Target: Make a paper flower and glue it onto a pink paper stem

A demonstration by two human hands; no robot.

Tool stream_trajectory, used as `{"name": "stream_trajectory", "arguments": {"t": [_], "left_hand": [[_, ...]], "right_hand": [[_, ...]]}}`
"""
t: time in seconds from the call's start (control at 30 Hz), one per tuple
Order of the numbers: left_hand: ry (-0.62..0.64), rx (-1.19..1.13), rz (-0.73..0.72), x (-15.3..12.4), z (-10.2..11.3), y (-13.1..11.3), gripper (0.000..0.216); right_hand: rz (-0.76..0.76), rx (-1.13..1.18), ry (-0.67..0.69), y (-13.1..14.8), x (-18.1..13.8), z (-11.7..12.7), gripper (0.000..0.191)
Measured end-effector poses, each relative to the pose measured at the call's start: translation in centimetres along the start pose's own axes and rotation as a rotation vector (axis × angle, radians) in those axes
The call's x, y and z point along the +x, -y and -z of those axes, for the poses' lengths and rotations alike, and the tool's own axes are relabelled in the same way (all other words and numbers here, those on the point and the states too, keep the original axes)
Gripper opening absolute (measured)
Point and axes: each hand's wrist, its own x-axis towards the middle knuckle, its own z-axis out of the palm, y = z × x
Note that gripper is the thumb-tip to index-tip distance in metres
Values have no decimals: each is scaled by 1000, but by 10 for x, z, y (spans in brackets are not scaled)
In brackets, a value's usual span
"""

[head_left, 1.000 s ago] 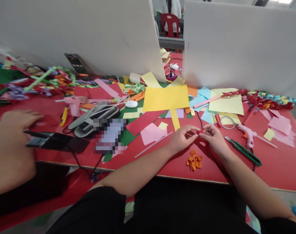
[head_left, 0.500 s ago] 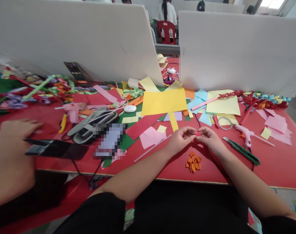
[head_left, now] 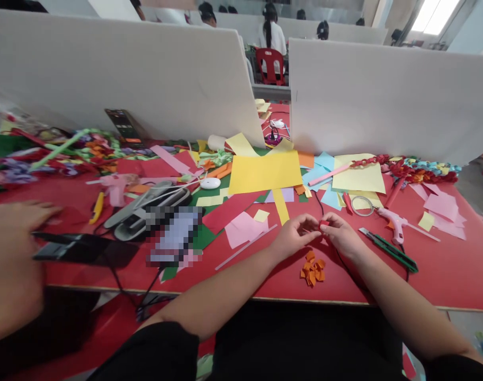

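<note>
A pixelated rectangular patch [head_left: 173, 235] blurs something on the red desk [head_left: 444, 275]; tiny red paper scrap [head_left: 323, 224] too small to make out

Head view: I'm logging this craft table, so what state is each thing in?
left hand, pinching the red paper piece
right hand, pinching the same piece
orange paper flower, lying on the table, untouched
glue gun, lying on its side
utility knife, lying flat, blade cannot be told
</note>
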Motion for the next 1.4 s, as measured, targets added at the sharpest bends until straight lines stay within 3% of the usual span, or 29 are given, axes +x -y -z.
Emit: {"name": "stream_trajectory", "arguments": {"t": [0.23, 0.6, 1.0, 1.23, 1.4], "left_hand": [[-10, -51, -18, 7, 3, 8, 37], [79, -6, -211, 9, 13, 13, 36], [78, -114, -210, 41, 22, 41, 54], [43, -12, -204, 39, 22, 42, 58], [18, -121, -193, 34, 14, 38, 59]], "right_hand": [[-55, -6, 42, 1, 3, 5, 47], [-16, 49, 86, 1, 9, 6, 48], [14, -42, 35, -11, 22, 14, 50], [16, -65, 52, -15, 26, 20, 49], [54, -27, 71, -15, 28, 21, 54]]}}
